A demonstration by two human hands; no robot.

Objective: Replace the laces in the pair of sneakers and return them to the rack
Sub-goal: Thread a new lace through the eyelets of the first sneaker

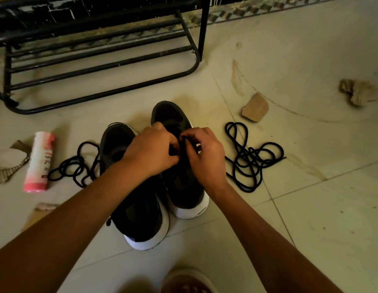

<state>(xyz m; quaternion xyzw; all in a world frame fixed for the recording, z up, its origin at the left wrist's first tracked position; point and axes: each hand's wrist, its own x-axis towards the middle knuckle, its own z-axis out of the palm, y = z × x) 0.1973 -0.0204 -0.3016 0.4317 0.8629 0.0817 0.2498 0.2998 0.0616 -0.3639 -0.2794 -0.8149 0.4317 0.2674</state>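
Floor of pale, smooth square tiles fills the view, with lots of open room on the right side. A black metal shoe rack made of thin round bars stands at the back. Its top and left end are cut off by the edge. Two black cloth sneakers with white rubber soles sit side by side on the floor, near the rack: the left sneaker and the right sneaker. The left hand and the right hand hide the middle of the right sneaker, so its lace holes cannot be seen. Each grip pinches a thin black lace there. A loose black cord pile lies left of the shoes, and a tangled black cord pile lies to their right. A pink and white plastic bottle lies on its side beside the left pile.
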